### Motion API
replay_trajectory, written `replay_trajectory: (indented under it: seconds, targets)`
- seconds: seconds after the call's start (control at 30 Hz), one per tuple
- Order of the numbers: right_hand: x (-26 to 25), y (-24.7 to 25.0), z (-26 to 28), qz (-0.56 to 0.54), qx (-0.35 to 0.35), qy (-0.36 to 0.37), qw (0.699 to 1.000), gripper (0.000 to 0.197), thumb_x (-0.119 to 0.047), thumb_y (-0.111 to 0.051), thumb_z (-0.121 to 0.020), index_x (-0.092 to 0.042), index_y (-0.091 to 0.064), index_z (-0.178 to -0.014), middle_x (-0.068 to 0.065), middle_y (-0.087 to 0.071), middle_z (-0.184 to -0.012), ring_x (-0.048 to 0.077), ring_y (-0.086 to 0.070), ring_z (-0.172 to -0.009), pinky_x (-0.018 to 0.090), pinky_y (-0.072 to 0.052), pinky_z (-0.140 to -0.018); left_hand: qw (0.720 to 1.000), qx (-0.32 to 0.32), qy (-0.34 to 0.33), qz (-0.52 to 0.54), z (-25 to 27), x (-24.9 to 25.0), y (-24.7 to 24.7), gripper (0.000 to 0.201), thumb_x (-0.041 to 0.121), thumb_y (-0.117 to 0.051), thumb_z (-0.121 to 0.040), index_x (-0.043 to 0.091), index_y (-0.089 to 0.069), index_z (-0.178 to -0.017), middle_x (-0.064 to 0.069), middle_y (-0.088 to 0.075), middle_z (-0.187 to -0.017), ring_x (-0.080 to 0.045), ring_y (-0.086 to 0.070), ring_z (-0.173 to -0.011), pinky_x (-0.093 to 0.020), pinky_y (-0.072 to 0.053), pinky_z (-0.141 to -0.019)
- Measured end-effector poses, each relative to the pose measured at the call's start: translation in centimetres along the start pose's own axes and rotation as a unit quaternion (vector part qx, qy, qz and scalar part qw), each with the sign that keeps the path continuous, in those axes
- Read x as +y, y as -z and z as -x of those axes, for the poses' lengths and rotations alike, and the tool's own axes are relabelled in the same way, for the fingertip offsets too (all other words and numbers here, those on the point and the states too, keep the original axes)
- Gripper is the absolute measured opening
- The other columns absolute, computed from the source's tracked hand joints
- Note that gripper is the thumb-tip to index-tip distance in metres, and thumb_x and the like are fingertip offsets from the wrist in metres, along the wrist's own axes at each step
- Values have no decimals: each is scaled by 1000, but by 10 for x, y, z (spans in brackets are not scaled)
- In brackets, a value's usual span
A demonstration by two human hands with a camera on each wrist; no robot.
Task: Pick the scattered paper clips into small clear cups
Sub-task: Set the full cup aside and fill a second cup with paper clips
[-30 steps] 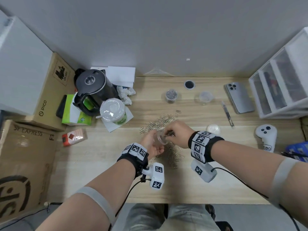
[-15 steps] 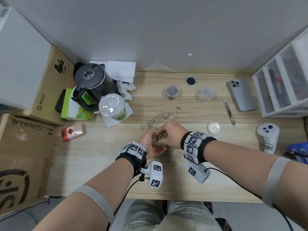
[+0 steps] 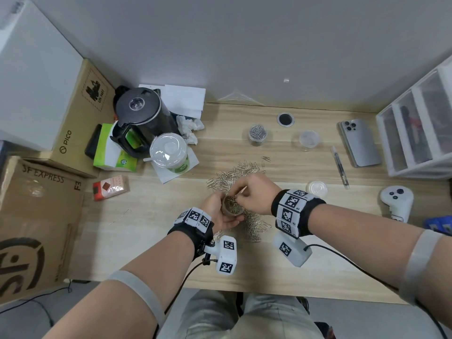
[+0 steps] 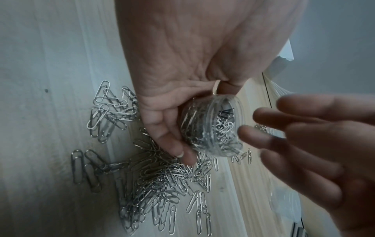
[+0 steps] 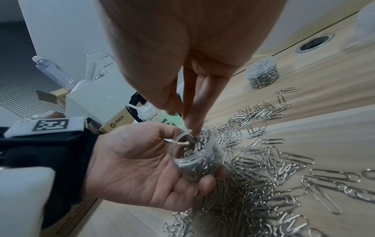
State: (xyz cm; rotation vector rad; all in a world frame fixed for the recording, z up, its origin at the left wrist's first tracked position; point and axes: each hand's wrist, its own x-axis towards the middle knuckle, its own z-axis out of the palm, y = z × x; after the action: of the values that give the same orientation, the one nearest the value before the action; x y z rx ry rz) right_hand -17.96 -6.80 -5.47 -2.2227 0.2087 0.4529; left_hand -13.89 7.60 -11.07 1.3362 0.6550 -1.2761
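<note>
Left hand (image 3: 216,211) gripping clear cup (image 5: 198,158) w/ mouth tilted up toward right hand (image 3: 254,195), right fingertips (image 5: 193,128) bunched together dipping inside, paper clips (image 5: 270,173) scattered under both.

Left hand (image 3: 217,212) palm up, fingers (image 5: 205,184) curled round a cup (image 5: 198,154), above the desk. Right hand (image 3: 254,194) over it, fingertips (image 5: 194,128) bunched and pointing down into its mouth. Both forearms reaching forward, wrists banded.
</note>
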Motion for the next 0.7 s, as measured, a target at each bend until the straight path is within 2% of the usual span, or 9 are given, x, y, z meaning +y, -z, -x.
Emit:
replay_trajectory:
  seconds: [0.1, 0.2, 0.23, 0.3, 0.4, 0.47, 0.53, 0.6, 0.7]
  targets:
    - [6, 5, -4, -3, 48, 6, 999, 24, -8, -59, -80, -25, -71, -91, -10, -69, -85, 4, -62, -69, 17, -47, -68, 1000, -16, -10, -5, 3, 0, 8, 50, 50, -47, -97, 8, -61, -121, -15, -70, -89, -29, -69, -68, -29, -52, -59]
    - [23, 8, -12, 79, 49, -25, 995, 31, -20, -64, -79, -24, -63, -110, -6, -64, -103, 11, -61, -86, 30, -53, -80, 999, -24, -27, -30, 4, 0, 22, 65, 52, -75, -78, 12, -59, -128, -16, -68, -99, -25, -69, -70, -30, -53, -58]
    - [31, 7, -14, 117, 33, -51, 991, 42, -27, -67, -77, -24, -58, -118, -3, -59, -112, 13, -58, -93, 33, -52, -84, 998, -32, -33, -44, 6, 1, 28, 69, 47, -80, -75, 11, -59, -129, -16, -68, -103, -23, -68, -71, -30, -53, -60]
    - [47, 2, -14, 181, -4, -101, 978, 71, -38, -77, -68, -27, -46, -131, 1, -46, -127, 19, -51, -110, 35, -49, -91, 996, -37, -47, -61, 9, 0, 38, 59, 37, -84, -76, 12, -62, -125, -13, -71, -105, -20, -68, -72, -29, -52, -65]
    - [61, -8, -13, 236, -70, -127, 961, 122, -50, -89, -43, -31, -24, -144, 7, -30, -138, 26, -34, -127, 43, -46, -99, 996, -32, -57, -62, 10, -3, 53, 40, 31, -83, -78, 13, -67, -110, -9, -73, -96, -22, -69, -78, -27, -50, -66]
    - [62, -17, -11, 274, -102, -118, 949, 135, -54, -91, -34, -27, -20, -146, 9, -27, -139, 29, -29, -129, 46, -45, -101, 996, -26, -59, -55, 9, -6, 61, 39, 30, -83, -78, 12, -67, -108, -12, -72, -100, -29, -70, -92, -24, -51, -61]
    - [61, -29, -9, 290, -105, -92, 947, 132, -54, -91, -32, -26, -25, -143, 6, -29, -134, 26, -30, -124, 43, -47, -97, 997, -17, -56, -42, 8, -8, 66, 44, 30, -85, -77, 12, -65, -111, -17, -73, -108, -32, -70, -96, -24, -51, -59]
    - [58, -42, -8, 278, -96, -62, 954, 126, -52, -91, -36, -26, -29, -142, 3, -29, -131, 24, -32, -120, 40, -48, -97, 998, -10, -58, -35, 8, -8, 69, 48, 29, -85, -78, 11, -63, -117, -19, -72, -109, -25, -70, -81, -24, -52, -59]
    - [56, -57, -12, 207, -68, -38, 975, 96, -48, -88, -55, -29, -42, -137, 2, -35, -126, 20, -36, -115, 36, -43, -101, 998, -6, -58, -31, 5, -7, 72, 51, 29, -83, -80, 11, -63, -122, -16, -72, -103, -20, -68, -71, -23, -51, -57]
